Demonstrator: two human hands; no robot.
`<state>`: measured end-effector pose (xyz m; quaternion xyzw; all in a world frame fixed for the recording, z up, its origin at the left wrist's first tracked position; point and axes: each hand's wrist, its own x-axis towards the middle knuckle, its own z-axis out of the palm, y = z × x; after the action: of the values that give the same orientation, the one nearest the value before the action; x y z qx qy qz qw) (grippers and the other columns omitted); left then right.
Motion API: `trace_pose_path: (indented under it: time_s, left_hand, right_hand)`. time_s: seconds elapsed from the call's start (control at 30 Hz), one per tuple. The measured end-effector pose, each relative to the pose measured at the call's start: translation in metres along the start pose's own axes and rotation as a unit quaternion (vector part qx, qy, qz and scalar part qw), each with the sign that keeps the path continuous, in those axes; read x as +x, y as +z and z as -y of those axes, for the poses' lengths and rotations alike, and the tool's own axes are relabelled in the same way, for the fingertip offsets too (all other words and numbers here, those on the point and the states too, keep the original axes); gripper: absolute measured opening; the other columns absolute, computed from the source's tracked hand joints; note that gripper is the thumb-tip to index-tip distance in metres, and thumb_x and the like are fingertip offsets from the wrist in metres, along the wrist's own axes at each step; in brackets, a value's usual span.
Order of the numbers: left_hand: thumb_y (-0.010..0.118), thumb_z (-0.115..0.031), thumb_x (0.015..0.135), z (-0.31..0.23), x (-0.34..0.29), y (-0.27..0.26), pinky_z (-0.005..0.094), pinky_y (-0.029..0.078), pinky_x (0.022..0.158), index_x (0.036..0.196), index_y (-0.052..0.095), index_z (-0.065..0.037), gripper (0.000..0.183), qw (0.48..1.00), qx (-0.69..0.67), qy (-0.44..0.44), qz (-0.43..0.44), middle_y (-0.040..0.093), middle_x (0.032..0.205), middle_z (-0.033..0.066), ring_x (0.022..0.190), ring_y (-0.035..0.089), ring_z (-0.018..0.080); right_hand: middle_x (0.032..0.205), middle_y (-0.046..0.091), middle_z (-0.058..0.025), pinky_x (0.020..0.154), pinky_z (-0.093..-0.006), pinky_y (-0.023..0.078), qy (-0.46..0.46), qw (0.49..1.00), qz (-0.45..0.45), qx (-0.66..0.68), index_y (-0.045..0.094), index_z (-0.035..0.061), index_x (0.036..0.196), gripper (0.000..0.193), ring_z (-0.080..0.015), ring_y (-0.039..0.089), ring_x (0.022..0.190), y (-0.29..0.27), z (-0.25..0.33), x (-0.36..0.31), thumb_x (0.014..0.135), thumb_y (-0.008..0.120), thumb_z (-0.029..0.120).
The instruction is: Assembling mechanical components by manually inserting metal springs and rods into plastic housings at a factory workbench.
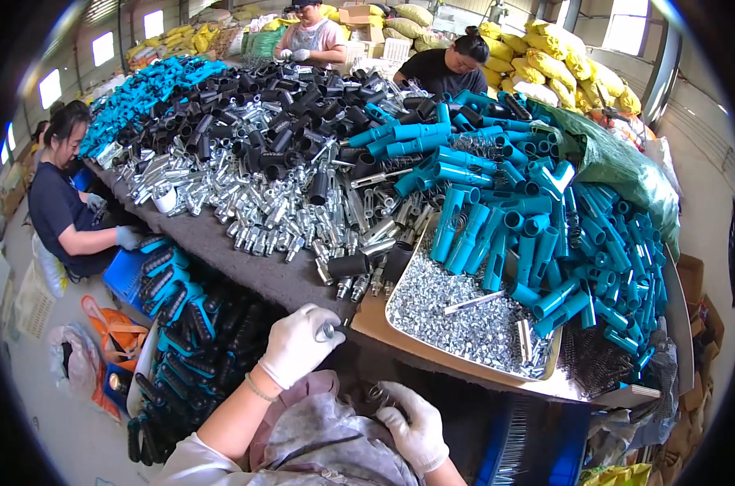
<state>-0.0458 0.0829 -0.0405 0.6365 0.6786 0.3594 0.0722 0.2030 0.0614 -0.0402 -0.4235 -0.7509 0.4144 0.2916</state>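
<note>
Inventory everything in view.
Table: one, grey, centre
Teal parts: many, teal, table's right and far left
Black sleeves: many, black, table's middle
Metal fittings: many, silver, table's middle
Tray of small metal pieces: one, pale, near right
Plastic sheet: one, green, right
Mixed pieces: many, black and teal, lower left
Bag: one, orange, left
Sacks: many, mostly yellow, background
Coworkers: at least three, dark or pink tops, around table
Left hand: one, white glove, lower centre, gripping metal part
Right hand: one, white glove, lower centre

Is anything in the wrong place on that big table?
Maybe: a long silver strip lies across the tiny metal pieces in the pale tray, and teal tubes overlap its far side. They look odd, being much bigger than those bits.
</note>
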Motion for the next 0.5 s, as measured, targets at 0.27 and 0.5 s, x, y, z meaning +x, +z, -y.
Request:
trace_pose_path:
  time_s: [0.27,0.5]
  left_hand:
    - [0.076,-0.024,0.078,0.005,0.026,-0.002,0.0418,0.054,0.075,0.086,0.069,-0.008,0.019,0.998,0.049,-0.031,0.039,0.067,0.086,0.0121,0.083,0.067,0.0338]
    - [0.073,-0.034,0.092,-0.014,-0.009,-0.008,0.0268,0.053,0.057,0.14,0.044,-0.003,0.064,0.747,-0.641,-0.167,-0.051,0.062,0.095,0.003,0.071,0.061,0.0111]
  right_hand:
    - [0.109,0.071,-0.0167,0.087,-0.0342,0.054,0.049,0.994,0.047,0.084,0.064,0.0016,0.125,0.041,-0.0284,0.07,0.097,0.014,-0.002,-0.008,0.09,0.072,0.02]
    - [0.104,0.072,-0.0123,0.086,-0.0305,0.053,0.103,0.975,0.036,0.196,0.063,0.0003,0.125,0.038,-0.0174,0.068,0.093,0.03,-0.018,-0.008,0.089,0.072,0.011]
